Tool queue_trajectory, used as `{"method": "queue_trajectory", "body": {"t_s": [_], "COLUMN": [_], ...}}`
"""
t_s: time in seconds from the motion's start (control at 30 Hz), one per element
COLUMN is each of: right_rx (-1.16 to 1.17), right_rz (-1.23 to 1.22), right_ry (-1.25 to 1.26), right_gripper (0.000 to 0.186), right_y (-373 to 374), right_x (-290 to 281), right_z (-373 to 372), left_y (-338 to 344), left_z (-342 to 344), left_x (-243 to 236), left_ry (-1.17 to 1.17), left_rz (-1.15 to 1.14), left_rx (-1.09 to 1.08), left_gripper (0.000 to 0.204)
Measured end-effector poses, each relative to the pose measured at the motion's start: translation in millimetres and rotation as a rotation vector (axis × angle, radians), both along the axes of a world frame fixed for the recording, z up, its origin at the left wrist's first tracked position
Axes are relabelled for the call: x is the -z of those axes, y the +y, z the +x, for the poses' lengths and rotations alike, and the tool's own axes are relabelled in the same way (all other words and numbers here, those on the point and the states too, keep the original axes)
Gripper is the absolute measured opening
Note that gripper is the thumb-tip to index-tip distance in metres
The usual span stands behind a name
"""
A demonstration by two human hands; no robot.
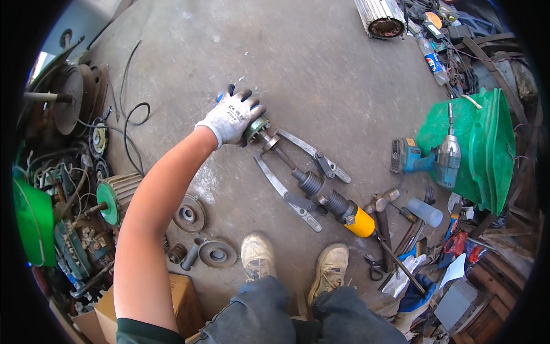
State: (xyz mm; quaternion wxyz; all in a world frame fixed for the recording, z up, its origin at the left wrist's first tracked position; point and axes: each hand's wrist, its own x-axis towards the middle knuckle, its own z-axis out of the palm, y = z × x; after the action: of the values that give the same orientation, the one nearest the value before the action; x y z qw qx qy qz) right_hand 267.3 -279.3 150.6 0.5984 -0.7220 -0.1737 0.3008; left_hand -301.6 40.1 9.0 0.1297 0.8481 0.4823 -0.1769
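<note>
Concrete workshop floor (321, 69), tools scattered around.
The gloved left hand (231, 117) is closed over the head of a hydraulic puller (298, 178) lying on the floor ahead of the shoes (258, 255); the right hand is out of view. All steel, the puller looks heavy and stiff, its hinged arms liable to swing; best gripped at head and cylinder.

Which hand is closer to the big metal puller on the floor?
Left. The gloved left hand rests on the far end of the puller, on the concrete floor. The right hand is not in view, so its place cannot be told.
</note>
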Motion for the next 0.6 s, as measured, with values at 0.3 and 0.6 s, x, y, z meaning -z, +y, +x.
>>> {"method": "queue_trajectory", "body": {"t_s": [0.3, 0.6], "right_rx": [-0.091, -0.075], "right_rz": [0.012, 0.009], "right_ry": [0.038, 0.049], "right_gripper": [0.036, 0.038], "right_y": [4, -3], "right_x": [-2, -10], "right_z": [4, 5], "left_y": [-37, -54], "left_z": [-6, 15], "left_x": [-8, -4], "left_ry": [-0.156, -0.102], "left_rz": [0.035, 0.090], "left_rx": [0.086, 0.008], "left_gripper": [0.116, 0.111]}}
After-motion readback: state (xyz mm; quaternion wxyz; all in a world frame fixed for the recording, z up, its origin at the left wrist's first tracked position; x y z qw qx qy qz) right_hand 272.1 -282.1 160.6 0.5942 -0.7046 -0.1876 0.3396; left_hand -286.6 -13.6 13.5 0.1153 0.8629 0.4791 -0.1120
